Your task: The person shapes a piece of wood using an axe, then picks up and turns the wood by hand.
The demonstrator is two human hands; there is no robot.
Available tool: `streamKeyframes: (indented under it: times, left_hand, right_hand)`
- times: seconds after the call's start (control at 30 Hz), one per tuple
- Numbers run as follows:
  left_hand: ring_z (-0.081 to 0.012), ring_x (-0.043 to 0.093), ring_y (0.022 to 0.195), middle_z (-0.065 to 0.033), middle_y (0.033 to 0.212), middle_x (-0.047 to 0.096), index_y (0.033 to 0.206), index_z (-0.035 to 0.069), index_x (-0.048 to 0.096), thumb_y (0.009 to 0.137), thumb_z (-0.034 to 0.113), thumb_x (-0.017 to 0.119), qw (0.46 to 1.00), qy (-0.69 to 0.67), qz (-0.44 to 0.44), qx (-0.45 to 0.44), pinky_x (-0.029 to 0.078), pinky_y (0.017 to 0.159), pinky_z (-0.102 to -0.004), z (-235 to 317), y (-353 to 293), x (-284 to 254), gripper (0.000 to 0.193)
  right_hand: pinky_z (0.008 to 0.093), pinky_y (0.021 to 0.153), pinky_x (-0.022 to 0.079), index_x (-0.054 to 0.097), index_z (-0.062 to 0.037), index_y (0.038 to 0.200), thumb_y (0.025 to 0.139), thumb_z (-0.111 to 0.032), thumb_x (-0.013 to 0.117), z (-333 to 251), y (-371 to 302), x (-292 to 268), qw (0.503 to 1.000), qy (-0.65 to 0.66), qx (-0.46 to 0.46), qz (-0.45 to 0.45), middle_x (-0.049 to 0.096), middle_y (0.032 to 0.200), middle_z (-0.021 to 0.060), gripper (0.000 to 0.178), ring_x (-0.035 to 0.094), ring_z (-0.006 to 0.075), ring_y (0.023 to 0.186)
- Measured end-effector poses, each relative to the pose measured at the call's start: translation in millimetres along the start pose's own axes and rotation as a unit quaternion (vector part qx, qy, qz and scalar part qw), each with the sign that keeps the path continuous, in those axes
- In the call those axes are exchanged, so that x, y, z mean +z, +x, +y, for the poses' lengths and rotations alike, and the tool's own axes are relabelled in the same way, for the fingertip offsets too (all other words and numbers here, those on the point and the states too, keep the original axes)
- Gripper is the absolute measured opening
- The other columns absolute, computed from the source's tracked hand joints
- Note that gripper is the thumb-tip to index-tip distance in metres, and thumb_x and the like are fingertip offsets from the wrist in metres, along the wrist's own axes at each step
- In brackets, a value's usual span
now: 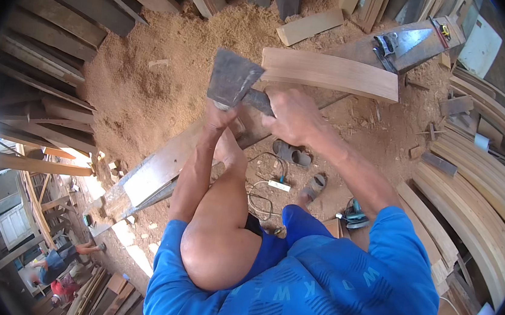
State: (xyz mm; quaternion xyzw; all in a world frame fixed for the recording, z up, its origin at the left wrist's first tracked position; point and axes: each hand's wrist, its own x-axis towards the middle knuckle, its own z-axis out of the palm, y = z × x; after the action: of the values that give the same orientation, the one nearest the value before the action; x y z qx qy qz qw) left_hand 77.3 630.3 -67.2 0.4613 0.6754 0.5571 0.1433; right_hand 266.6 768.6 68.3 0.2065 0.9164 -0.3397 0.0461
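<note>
My right hand is wrapped round the handle of an axe, close behind its head. The broad, dark metal axe head is raised over the long wooden beam and points left. Against the head's lower edge, my left hand is closed. A small grey rounded bit shows at its fingertips, too little to tell what it is. Just beyond my right hand, a pale, slightly curved piece of wood rests on the beam. My bare left leg lies bent between my arms.
Sawdust covers the ground ahead. A handsaw and a tape measure lie on the beam's far end. Sandals, a power strip and a teal power tool are below. Curved planks are stacked right; people are lower left.
</note>
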Motion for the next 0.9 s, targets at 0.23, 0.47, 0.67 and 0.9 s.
streamKeyframes:
  times: [0.23,0.47,0.67,0.9]
  left_hand:
    - [-0.0136,0.062,0.080,-0.0028,0.088,0.065,0.097,0.003,0.062,0.078,0.007,0.070,0.990,-0.010,0.029,-0.139,0.051,0.073,-0.0287,-9,15,-15,0.021]
    - [-0.0113,0.052,0.068,-0.0020,0.073,0.057,0.085,0.006,0.057,0.078,0.011,0.071,0.992,-0.016,-0.004,-0.121,0.046,0.062,-0.0289,9,8,1,0.016]
    - [-0.0124,0.054,0.071,-0.0036,0.076,0.059,0.089,0.005,0.059,0.079,0.013,0.072,0.997,0.039,-0.028,-0.053,0.047,0.065,-0.0303,24,8,3,0.018]
    - [-0.0118,0.055,0.070,-0.0027,0.075,0.060,0.092,0.005,0.061,0.080,0.012,0.072,0.995,0.013,-0.037,-0.096,0.048,0.065,-0.0287,21,-2,10,0.017]
  right_hand:
    - [0.0415,0.063,0.051,0.064,0.0007,0.098,0.082,-0.020,0.071,-21,-36,-43,0.943,0.257,-0.086,0.195,0.064,0.074,0.0172,0.027,0.065,0.0304,0.066]
    - [0.0257,0.057,0.050,0.067,-0.0026,0.090,0.088,-0.008,0.070,-36,-41,-114,0.814,0.294,-0.230,0.445,0.065,0.071,0.0020,0.007,0.060,0.0099,0.060]
    - [0.0320,0.065,0.055,0.063,-0.0021,0.095,0.088,-0.017,0.069,-5,-1,-27,0.910,0.153,-0.189,0.337,0.067,0.077,0.0106,0.017,0.066,0.0228,0.068]
    - [0.0453,0.069,0.053,0.060,0.0013,0.096,0.082,-0.020,0.070,9,-13,-16,0.991,0.065,-0.013,0.120,0.067,0.080,0.0191,0.027,0.066,0.0377,0.071]
